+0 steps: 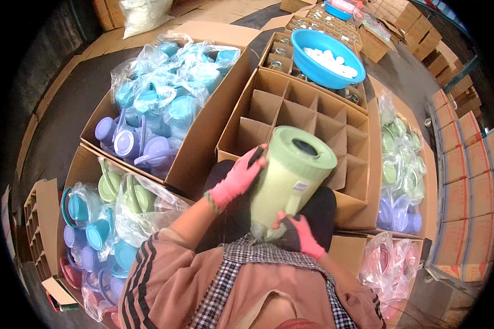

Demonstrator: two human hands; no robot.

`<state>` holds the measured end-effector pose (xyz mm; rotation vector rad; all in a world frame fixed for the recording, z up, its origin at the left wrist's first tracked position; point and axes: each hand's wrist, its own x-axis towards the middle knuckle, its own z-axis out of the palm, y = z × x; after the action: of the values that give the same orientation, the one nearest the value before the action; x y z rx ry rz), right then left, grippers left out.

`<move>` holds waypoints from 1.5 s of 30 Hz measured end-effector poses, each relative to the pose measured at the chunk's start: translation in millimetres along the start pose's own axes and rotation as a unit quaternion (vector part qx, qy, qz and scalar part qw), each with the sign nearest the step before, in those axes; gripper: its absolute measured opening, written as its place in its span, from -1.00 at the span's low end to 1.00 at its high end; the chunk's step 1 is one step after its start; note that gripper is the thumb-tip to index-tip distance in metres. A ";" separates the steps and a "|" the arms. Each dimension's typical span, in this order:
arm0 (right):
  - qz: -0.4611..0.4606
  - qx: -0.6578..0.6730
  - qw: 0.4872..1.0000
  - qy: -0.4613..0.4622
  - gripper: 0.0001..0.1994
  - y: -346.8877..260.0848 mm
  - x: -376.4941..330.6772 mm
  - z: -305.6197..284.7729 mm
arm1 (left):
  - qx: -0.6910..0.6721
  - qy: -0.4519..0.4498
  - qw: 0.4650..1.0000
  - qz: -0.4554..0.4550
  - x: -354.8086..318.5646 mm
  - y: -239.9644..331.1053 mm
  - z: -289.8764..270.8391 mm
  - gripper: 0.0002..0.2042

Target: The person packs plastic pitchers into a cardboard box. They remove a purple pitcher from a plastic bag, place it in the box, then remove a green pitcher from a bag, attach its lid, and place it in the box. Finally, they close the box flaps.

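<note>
Pale green container (277, 183) held tilted above lap (319, 214), lid end uppermost; broad round green lid (280, 141) seated on top, dark round patch (305, 147) seen in its middle; small pale label (300, 186) stuck on side

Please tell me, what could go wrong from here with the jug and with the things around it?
The green jug is tilted above the lap, so it might slip down if the left hand loosens.
The blue basin sits over jars; a bump could perhaps tip it and spill its white pieces.
</note>
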<state>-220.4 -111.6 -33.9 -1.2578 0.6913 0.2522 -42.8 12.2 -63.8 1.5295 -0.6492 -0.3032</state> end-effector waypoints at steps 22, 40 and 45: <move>-0.352 0.294 0.879 -0.131 -0.57 -98.7 -127.0 -126.8 | 0.339 -0.290 0.873 -0.200 -68.6 -4.2 14.5 -0.19; -0.176 0.223 0.947 -0.150 -0.57 7.3 -20.5 -46.1 | -0.222 0.435 0.839 0.239 -74.4 121.1 -216.7 -0.70; -0.116 -0.065 0.971 -0.199 -0.71 -29.9 -32.4 8.8 | -0.319 0.375 0.797 0.350 -103.7 150.7 -170.1 -0.65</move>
<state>-226.5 -106.5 10.3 -1.3482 0.1820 0.3488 -61.6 218.0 76.5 0.5744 -0.3607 0.5950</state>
